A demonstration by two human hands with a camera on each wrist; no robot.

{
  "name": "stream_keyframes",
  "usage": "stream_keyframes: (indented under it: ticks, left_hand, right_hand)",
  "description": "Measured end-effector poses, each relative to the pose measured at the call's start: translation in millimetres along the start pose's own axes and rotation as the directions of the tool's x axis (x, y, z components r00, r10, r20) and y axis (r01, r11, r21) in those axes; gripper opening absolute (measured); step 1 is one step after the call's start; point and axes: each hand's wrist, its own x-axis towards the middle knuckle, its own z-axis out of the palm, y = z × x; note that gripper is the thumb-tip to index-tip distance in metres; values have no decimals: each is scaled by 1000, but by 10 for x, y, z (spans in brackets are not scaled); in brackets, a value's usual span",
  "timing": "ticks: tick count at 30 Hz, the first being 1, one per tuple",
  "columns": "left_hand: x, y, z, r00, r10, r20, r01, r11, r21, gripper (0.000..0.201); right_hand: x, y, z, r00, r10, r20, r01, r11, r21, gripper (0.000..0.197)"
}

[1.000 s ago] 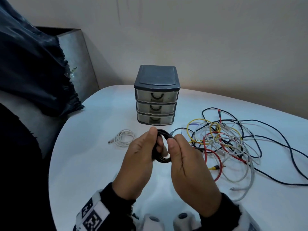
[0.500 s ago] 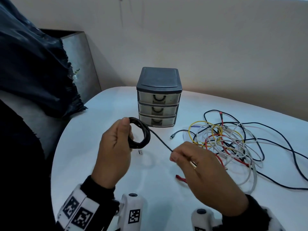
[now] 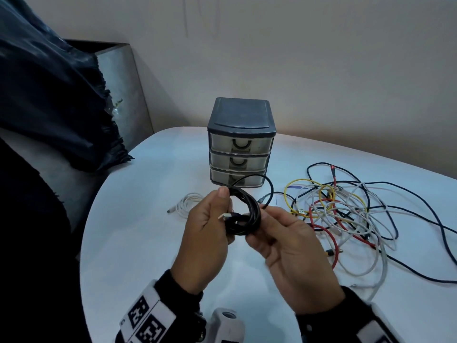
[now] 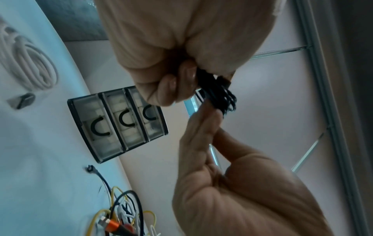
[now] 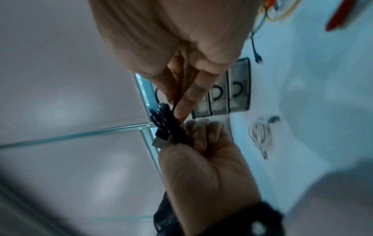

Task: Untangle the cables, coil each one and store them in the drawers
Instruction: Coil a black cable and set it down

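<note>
Black USB cable coil [image 3: 244, 214] is held above the white table [image 3: 138, 243] — left hand [image 3: 207, 233] grips its nine-o'clock side, right hand [image 3: 289, 246] pinches its four-o'clock edge — with the three-drawer organiser [image 3: 241, 144] at twelve.

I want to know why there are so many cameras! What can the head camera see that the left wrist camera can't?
Only the head view shows the drawer unit's dark lid, the whole spread of the tangled cables and both sleeves. Only the left wrist view shows the left hand's fingertips curled round the black coil from beneath, and the ceiling. Both show the left hand, the right hand, the three closed drawers and the coiled white cable on the table.
</note>
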Motion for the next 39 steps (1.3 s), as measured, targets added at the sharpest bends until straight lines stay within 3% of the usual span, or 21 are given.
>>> stream_keyframes:
  ticks: [2,4,7,10,13,16,20,22,25,27,29,33,39]
  left_hand:
    - [6,-10,-3,999,33,4,-33,999,11,42]
    - [14,-37,-24,990,141,-22,-137,982,132,44]
    - [-6,-76,-35,925,379,-13,-327,814,480,35]
    - [-39,-95,-31,886,460,49,-401,711,577,32]
    - [-55,-45,-34,910,412,51,-372,757,537,31]
    - [-13,10,-82,905,425,-29,-348,777,524,29]
    - [154,72,-285,866,459,-202,-280,776,565,38]
    - [187,79,-360,874,428,-232,-238,791,564,36]
    - [127,74,-301,896,400,-191,-256,819,513,36]
    - [61,61,-193,914,375,-156,-267,845,463,36]
    - [4,38,-104,936,333,-112,-266,879,396,34]
    - [-21,-7,-76,953,303,10,-278,857,434,30]
    - [-48,10,-59,958,270,99,-283,822,495,29]
  right_hand:
    - [-20,51,8,996,43,82,-45,999,17,11]
    - [-34,82,-13,983,93,158,-107,991,81,28]
    - [-86,71,23,964,189,187,-224,956,189,31]
    - [-136,9,93,977,175,125,-157,978,-140,22]
    - [-152,-46,71,988,128,82,-92,933,-349,1]
    - [-216,-95,58,983,120,136,-55,913,-405,29]
    - [-350,-64,88,959,148,243,-18,884,-467,35]
    - [-360,-27,93,937,196,290,-16,852,-524,39]
    - [-283,-39,107,929,243,279,-79,867,-492,48]
    - [-208,-47,135,933,261,248,-186,940,-287,46]
    - [-154,-54,143,952,234,199,-206,967,-149,36]
    - [-116,-99,59,985,138,101,-112,966,-232,14]
    - [-111,-138,-11,997,64,33,-43,899,-436,14]
